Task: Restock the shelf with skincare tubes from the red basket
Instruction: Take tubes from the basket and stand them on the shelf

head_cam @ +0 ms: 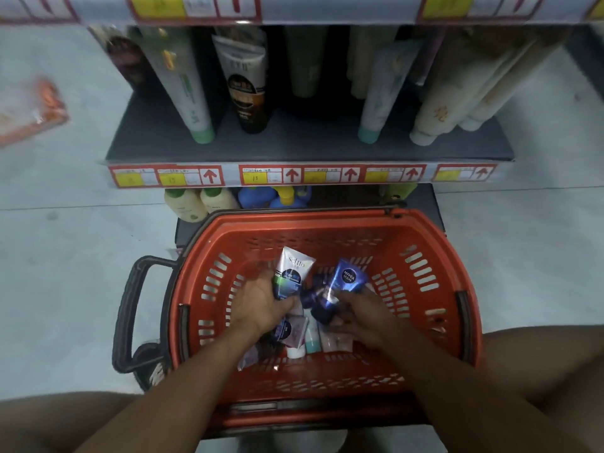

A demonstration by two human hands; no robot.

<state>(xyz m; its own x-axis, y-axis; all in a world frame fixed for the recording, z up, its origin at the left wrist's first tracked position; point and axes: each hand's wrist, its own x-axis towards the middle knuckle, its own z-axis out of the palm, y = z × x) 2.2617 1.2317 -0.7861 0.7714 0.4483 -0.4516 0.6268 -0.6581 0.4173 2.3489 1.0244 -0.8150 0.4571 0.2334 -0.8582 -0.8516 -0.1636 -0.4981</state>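
The red basket [425, 273] stands on the floor in front of the shelf [294, 142]. Both my hands are inside it. My left hand [261, 307] grips a white and blue tube [292, 271] that points up and away. My right hand [362, 313] grips a blue Nivea Men tube [346, 279] just to the right of it. Several more tubes [304, 338] lie on the basket's bottom under my hands. The shelf holds upright tubes, among them a black and white tube [246, 89] and green-capped tubes [186, 89].
The basket's black handle [130, 308] sticks out to the left. Bottles [202, 201] stand on the lower shelf behind the basket. Price labels with red arrows [294, 174] run along the shelf edge. An orange packet [32, 106] lies on the floor at far left. My knees flank the basket.
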